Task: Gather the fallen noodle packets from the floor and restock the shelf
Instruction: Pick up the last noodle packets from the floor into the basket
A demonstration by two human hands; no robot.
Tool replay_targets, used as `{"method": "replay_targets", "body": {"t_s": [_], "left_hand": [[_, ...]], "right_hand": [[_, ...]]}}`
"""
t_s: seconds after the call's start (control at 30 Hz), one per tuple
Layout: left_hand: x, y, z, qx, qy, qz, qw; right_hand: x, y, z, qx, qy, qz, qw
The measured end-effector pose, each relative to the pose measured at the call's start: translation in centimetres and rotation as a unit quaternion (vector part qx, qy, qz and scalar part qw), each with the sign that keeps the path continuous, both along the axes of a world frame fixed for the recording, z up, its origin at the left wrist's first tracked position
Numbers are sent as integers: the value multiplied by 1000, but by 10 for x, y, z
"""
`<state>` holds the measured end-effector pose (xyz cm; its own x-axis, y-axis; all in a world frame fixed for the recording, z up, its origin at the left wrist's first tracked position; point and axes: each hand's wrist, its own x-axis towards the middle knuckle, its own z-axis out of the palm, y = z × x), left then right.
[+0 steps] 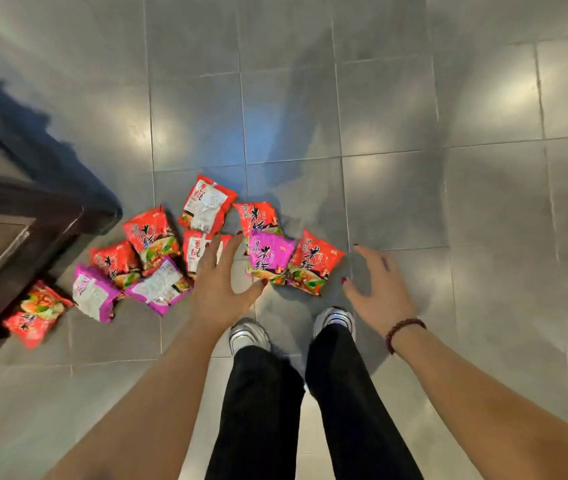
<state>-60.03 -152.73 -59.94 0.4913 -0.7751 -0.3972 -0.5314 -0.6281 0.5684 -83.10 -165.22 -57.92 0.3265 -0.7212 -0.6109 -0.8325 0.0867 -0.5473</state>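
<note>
- Left hand (222, 282) released, fingers spread wide, grasping nothing, held over the tiled floor (396, 133).
- Right hand (377, 289) likewise released and grasping nothing, fingers loosely fanned, beaded bracelet (403, 332) at the wrist.
- Noodle packets (152, 237) scattered on the floor, mostly left of and beyond the left hand.
- Purple packet (270, 256) and red packet (315, 261) between the two hands, overlapping.
- Another packet (194, 252) partly hidden behind the left hand's fingers.
- Dark furniture (16, 237) well left of the left hand, outermost packet (38, 313) at its foot.

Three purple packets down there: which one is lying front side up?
The purple packet right of the left hand, black characters showing; the other two, farther left, show white back panels.
</note>
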Motion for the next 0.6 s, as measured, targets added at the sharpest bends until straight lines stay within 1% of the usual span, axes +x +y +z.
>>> {"method": "replay_targets", "body": {"t_s": [0.1, 0.17, 0.23, 0.33, 0.4, 0.47, 0.53, 0.6], "left_hand": [[2, 7, -73, 23, 18, 50, 998], [4, 5, -115, 43, 53, 94, 993], [5, 4, -157, 38, 72, 109, 991], [8, 10, -216, 18, 70, 62, 995], [10, 15, -250, 27, 84, 31, 996], [14, 18, -276, 37, 105, -3, 994], [17, 21, -299, 30, 106, -43, 993], [19, 23, -319, 14, 117, -54, 992]], "right_hand": [[3, 7, -83, 13, 5, -32, 999], [1, 10, -134, 12, 8, -64, 998], [-1, 14, -185, 18, 14, -81, 996], [0, 26, -254, 36, 6, -100, 994], [3, 34, -289, 41, -5, -111, 993], [7, 40, -316, 33, -18, -111, 993], [11, 45, -337, 24, -49, -117, 992], [16, 49, -352, 19, -67, -128, 989]]}}
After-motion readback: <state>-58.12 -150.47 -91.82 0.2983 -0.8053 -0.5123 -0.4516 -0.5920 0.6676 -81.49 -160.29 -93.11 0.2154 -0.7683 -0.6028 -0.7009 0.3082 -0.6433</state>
